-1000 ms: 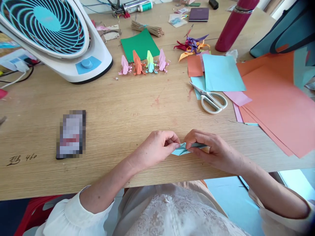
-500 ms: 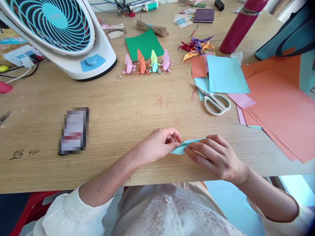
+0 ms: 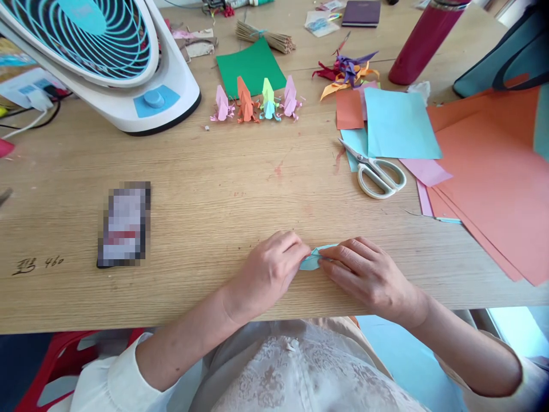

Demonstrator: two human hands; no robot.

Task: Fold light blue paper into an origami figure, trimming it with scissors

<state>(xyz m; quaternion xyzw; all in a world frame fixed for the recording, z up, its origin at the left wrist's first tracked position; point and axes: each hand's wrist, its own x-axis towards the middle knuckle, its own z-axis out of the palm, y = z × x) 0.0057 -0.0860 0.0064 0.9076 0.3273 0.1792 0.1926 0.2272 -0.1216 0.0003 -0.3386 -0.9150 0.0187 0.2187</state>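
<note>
A folded piece of light blue paper [image 3: 310,262] lies low over the near part of the wooden table, between my two hands. My left hand [image 3: 274,269] pinches its left end with fingers and thumb closed. On the other side, my right hand [image 3: 371,277] grips the right part, fingers bent over it and hiding much of that end. White-handled scissors [image 3: 381,176] rest beyond my right hand, their blades over small paper sheets. Farther back stands a row of several folded paper figures [image 3: 246,102] in pink, orange, green-blue and lilac.
A fan [image 3: 167,91] stands at the back left, and a phone [image 3: 125,224] lies left of my hands. Behind the figures is a green sheet [image 3: 249,66]. Blue squares [image 3: 403,123], large orange sheets [image 3: 493,177], a dark red flask [image 3: 424,43] and a bag [image 3: 506,57] fill the right.
My left hand has turned over, its back now upward, and pinches the paper's left end from above. My right hand keeps its hold. The view has shifted slightly.
</note>
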